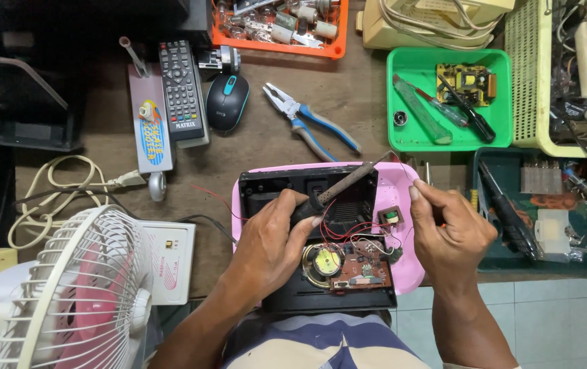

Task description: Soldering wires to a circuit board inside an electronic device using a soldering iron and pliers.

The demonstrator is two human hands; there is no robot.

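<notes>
The fan (68, 294) is cut off by the bottom edge.

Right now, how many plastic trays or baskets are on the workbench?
5: an orange tray top centre, a green tray beside a pale yellow basket, a dark teal tray at right, and a pink tray under the open device. Others may lie out of frame.

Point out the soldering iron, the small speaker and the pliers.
soldering iron (348, 183), head view, on its dark shaft.
small speaker (323, 261), head view, on its centre cone.
pliers (328, 126), head view, on a blue handle.
</notes>
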